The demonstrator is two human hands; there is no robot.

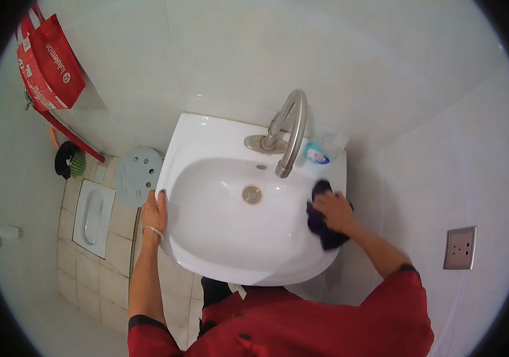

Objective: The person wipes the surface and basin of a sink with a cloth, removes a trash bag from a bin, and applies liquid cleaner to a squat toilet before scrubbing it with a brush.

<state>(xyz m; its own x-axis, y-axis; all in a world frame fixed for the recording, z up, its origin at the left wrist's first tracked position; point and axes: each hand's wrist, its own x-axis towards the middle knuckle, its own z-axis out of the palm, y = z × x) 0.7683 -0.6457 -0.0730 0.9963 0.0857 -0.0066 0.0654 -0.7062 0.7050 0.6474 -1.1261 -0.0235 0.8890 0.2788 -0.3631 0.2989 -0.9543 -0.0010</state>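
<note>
A white ceramic washbasin (pixel 219 241) is mounted on the wall before me. My right hand (pixel 334 209) presses a dark cloth (pixel 332 236) onto the basin's right rim, and part of the cloth hangs over the edge. My left hand (pixel 154 213), with a bangle (pixel 153 230) on its wrist, grips the left rim with the thumb on top. At the back stands a brushed-metal gooseneck faucet (pixel 298 129), its spout over the bowl. The round drain (pixel 252 195) shows in the bowl. On the back right corner is a clear soap bottle (pixel 318 154) with a blue label.
Left of the basin is a round pale stool (pixel 136 172) with holes. Beyond it, a white squat toilet (pixel 93 218) is set in the tiled floor. A red bag (pixel 54 67) hangs on the left wall. A socket plate (pixel 460 247) sits on the right wall.
</note>
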